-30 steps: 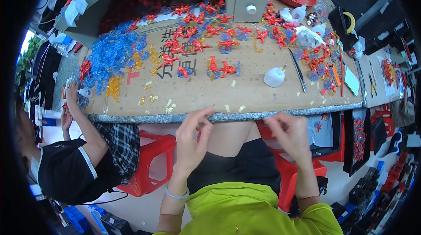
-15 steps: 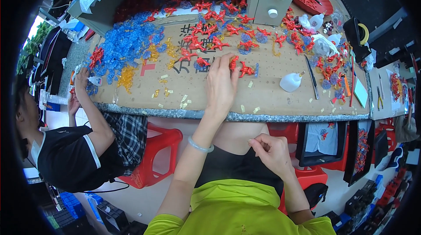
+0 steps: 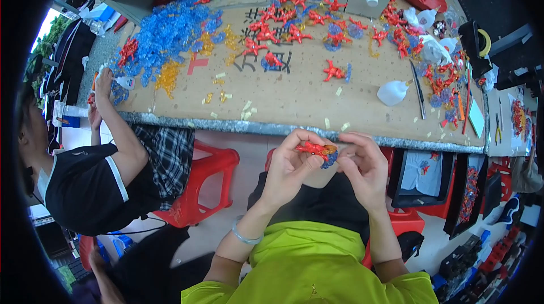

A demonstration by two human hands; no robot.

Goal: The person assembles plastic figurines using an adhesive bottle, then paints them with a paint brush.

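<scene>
Just in front of the table edge, my left hand (image 3: 283, 172) is closed round a small red plastic figure (image 3: 310, 148). Clear blue and amber parts are at the figure's right end, between my hands. My right hand (image 3: 368, 174) is close beside that end, its fingers bent and its thumb drawn in toward them. Whatever its fingertips pinch, if anything, is too small to make out. On the cardboard-covered table (image 3: 294, 102) beyond, another red figure (image 3: 333, 70) lies with a blue piece against it, and several more are scattered farther back.
A white squeeze bottle (image 3: 392, 93) and tweezers (image 3: 418, 89) are at the right. Piles of clear blue pieces (image 3: 170, 34) and yellow pieces (image 3: 168, 78) lie left. A co-worker (image 3: 85, 190) sits at the left, holding a bottle. Black trays (image 3: 420, 197) stand below the table's right side.
My left hand has picked up a red figure from the table and drawn it back toward me. My right hand has risen to meet it. Another person's arm now shows at lower left.
</scene>
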